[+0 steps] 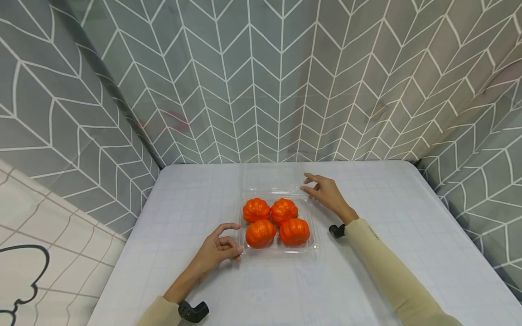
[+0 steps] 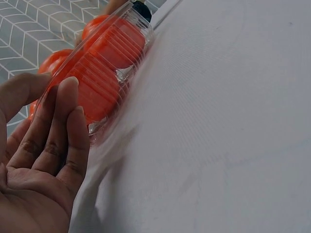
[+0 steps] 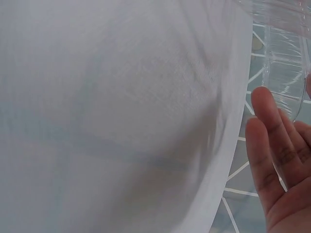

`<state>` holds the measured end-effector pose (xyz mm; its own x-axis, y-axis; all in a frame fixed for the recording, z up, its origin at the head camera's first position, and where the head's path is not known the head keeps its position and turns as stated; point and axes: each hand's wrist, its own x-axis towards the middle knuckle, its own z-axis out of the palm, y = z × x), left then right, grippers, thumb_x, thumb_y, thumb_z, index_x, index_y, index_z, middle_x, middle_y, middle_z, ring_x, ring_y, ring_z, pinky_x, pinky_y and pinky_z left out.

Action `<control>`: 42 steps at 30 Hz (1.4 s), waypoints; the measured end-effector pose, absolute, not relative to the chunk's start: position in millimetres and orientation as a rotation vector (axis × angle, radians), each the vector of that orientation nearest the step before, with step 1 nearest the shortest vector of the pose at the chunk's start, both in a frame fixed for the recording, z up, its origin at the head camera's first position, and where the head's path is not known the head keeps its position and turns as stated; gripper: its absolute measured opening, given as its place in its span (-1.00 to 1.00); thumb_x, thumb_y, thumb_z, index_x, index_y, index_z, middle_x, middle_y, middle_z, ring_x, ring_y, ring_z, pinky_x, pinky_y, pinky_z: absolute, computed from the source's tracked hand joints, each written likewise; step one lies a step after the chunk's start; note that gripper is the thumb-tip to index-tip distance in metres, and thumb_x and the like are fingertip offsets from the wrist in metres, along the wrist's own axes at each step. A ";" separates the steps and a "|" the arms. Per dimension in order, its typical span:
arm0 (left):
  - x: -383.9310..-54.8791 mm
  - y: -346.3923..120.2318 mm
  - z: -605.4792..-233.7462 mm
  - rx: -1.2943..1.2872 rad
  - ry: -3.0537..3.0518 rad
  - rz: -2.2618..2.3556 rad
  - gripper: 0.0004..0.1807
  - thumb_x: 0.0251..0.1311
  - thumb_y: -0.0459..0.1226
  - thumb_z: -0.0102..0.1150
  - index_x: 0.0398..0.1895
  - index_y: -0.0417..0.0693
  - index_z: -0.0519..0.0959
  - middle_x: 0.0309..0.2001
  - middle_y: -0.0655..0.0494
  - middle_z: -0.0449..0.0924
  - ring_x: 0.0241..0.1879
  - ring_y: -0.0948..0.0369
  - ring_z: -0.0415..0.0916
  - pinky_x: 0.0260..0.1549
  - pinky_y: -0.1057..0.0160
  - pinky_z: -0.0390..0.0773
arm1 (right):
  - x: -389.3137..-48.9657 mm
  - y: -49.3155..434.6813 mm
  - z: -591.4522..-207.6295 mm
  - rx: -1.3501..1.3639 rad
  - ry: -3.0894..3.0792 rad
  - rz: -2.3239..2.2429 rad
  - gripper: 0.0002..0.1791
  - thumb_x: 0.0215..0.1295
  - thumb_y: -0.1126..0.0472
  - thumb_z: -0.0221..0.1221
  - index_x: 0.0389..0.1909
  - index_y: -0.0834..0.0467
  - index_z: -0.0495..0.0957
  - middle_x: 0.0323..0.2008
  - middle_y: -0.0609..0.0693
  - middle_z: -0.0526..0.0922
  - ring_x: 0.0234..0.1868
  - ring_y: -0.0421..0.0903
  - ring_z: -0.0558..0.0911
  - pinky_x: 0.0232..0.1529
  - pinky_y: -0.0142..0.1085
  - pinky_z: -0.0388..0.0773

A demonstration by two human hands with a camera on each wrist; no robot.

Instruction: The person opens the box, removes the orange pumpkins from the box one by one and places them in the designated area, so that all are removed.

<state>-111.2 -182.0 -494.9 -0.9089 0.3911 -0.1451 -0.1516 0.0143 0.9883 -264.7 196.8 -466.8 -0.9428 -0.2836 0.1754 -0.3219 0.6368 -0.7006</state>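
Clear box [image 1: 281, 250] sits on the white table [image 1: 195, 194], roughly centred, toward the back edge. Lid [image 1: 271, 179] is open, folded back behind it. Four orange veg [image 1: 260, 234] inside, peppers or small pumpkins, I can't tell which: two in front, two behind, bunched close, bits of green showing between them.

Left hand [image 1: 218, 246] is at the box's front left corner, fingers bent, tips up against the side and rim. Thumb and fingers sit about the rim in the left wrist view, orange showing through the plastic; can't tell whether it's a real pinch or just a touch.

Right hand [image 1: 326, 192] is by the lid's right edge, thumb and forefinger spread with a gap between, other fingers loose. Nothing visibly gripped; contact with the lid unclear. Right wrist view has the fingers extended next to clear plastic.

Person wears beige sleeves [image 1: 387, 267] and a black device [image 1: 193, 311] on each wrist. Grey cloth [image 1: 261, 90] with white chevron lines hangs behind and along both sides; white gridded cloth [image 1: 77, 240] at far left.
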 end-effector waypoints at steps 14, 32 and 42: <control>-111.0 -182.1 -496.0 0.247 1.934 1.952 -0.26 0.26 -0.31 0.43 0.45 -0.10 0.28 -0.30 -0.09 0.66 -0.36 0.06 0.70 -0.14 0.12 0.72 | -263.6 196.7 -469.5 0.571 -2.831 1.242 -0.36 0.49 0.10 0.25 0.46 0.30 0.36 0.09 0.24 0.66 -0.47 0.00 0.68 -0.40 -0.34 0.59; -112.9 -183.8 -495.5 0.286 1.954 1.939 -0.25 0.27 -0.30 0.44 0.48 -0.01 0.31 -0.30 -0.10 0.66 -0.36 0.06 0.70 -0.19 0.14 0.73 | -236.8 188.1 -447.0 0.582 -2.687 1.028 -0.50 0.39 0.12 0.36 0.29 0.17 0.56 0.11 0.20 0.61 -0.15 0.10 0.65 -0.12 -0.02 0.69; -112.3 -182.7 -494.4 0.298 1.942 1.944 -0.23 0.26 -0.32 0.44 0.49 -0.03 0.29 -0.32 -0.07 0.64 -0.39 0.08 0.68 -0.22 0.14 0.73 | -207.8 175.5 -432.3 0.679 -2.693 1.005 -0.50 0.37 0.13 0.37 0.28 0.17 0.56 0.04 0.11 0.65 -0.14 0.06 0.63 -0.11 0.01 0.69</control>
